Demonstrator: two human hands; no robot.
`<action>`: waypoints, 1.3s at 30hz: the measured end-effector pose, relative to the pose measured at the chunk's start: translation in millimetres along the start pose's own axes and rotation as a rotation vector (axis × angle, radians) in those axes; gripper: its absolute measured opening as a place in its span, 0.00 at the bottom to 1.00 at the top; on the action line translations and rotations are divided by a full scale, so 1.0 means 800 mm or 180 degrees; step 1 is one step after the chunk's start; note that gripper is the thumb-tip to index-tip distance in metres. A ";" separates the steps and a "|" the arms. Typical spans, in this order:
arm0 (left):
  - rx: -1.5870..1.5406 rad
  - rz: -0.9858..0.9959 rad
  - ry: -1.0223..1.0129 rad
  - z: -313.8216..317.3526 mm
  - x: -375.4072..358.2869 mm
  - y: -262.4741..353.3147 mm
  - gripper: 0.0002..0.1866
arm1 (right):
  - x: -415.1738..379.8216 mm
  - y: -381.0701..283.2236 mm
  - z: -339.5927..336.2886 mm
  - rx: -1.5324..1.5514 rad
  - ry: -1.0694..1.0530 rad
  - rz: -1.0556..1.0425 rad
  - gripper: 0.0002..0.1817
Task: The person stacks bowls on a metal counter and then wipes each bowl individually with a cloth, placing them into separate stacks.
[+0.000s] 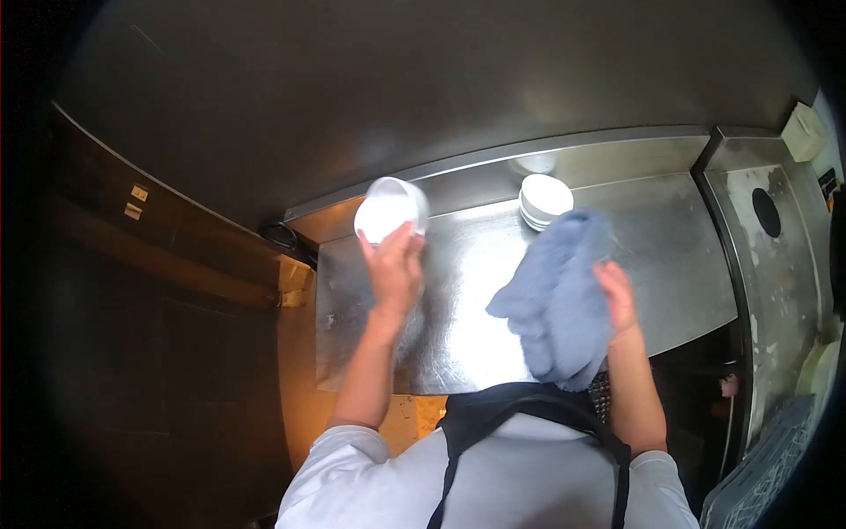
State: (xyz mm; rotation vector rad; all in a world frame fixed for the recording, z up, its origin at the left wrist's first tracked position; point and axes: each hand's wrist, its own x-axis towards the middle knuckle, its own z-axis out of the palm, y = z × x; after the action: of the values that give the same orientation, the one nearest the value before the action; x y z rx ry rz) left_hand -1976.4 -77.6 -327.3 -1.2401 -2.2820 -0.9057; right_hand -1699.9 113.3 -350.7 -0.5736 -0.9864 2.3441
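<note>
A white bowl (385, 212), slightly blurred, is gripped by my left hand (394, 264) over the left part of the steel counter (458, 326). Bunched blue-grey cloth (564, 300) hangs from my right hand (618, 295), whose fingers are partly hidden behind the fabric. Just beyond the cloth, a short stack of white bowls (545, 199) stands near the back of the counter. The cloth's upper end overlaps the lower edge of that stack in this view.
A raised metal back edge (617, 152) runs along the counter beneath a dark wall. To the right is another steel surface with a dark oval opening (767, 212). A grey plastic rack (762, 467) stands at lower right; a dark panel (167, 353) fills the left.
</note>
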 end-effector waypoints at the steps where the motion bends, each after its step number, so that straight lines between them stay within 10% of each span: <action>1: 0.0250 -0.0100 0.0061 -0.007 0.008 -0.017 0.11 | 0.001 -0.004 -0.018 0.0436 -0.0015 -0.0078 0.17; 10: 0.1421 -0.0864 -0.1568 -0.002 0.036 -0.057 0.14 | -0.005 -0.035 -0.035 0.1334 0.0259 -0.0622 0.22; 16: 0.0898 0.0127 -0.0273 0.028 0.036 0.004 0.24 | -0.018 -0.044 -0.058 0.1718 0.0229 -0.1507 0.28; 25: 0.0367 0.2174 -0.1136 0.199 0.076 0.104 0.14 | -0.013 -0.025 -0.055 0.1241 0.0343 -0.1101 0.26; 28: 0.0524 0.1502 -0.2891 0.189 0.116 0.118 0.10 | -0.032 -0.031 -0.054 0.1285 0.0436 -0.1064 0.27; 33: -0.1335 0.1119 -0.0919 0.185 0.090 0.143 0.13 | -0.039 -0.005 -0.060 0.0679 0.1419 -0.1511 0.26; 39: -0.1882 0.1151 -0.0842 0.154 -0.040 0.211 0.09 | -0.010 0.079 -0.015 -0.2732 0.1637 -0.2339 0.29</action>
State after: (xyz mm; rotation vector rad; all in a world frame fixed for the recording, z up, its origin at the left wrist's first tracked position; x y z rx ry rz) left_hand -1820.4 56.6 -374.9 -2.0472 -1.9169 -1.3925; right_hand -1706.1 76.9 -403.8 -0.8698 -1.5730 1.0005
